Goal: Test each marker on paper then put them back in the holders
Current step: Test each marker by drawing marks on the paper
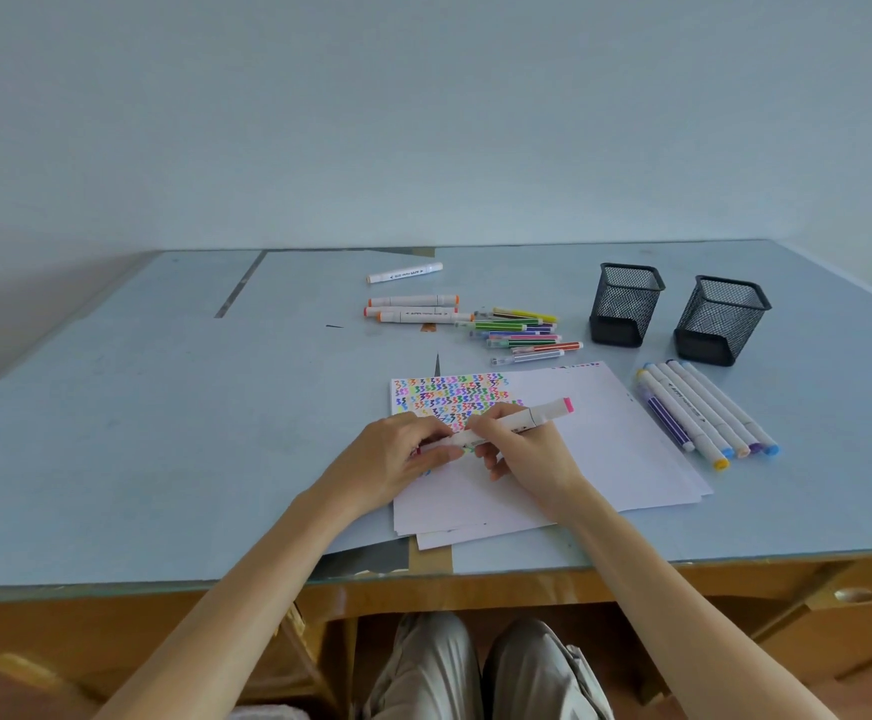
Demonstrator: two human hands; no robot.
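Observation:
A white marker with a pink end (527, 418) lies across both my hands above the paper (605, 449). My right hand (522, 449) grips its barrel, and my left hand (397, 454) pinches its near end or cap. The sheet's top left is filled with rows of coloured squiggles (449, 394). Two black mesh holders (626, 304) (719, 319) stand empty at the back right. Several white markers (709, 407) lie right of the paper. Thin coloured markers (522, 332) and more white markers (413, 306) lie beyond it.
The paper is a small stack near the table's front edge (475, 569). One white marker (405, 272) lies alone toward the back. A wall rises behind the table. My knees show below the wooden desk front.

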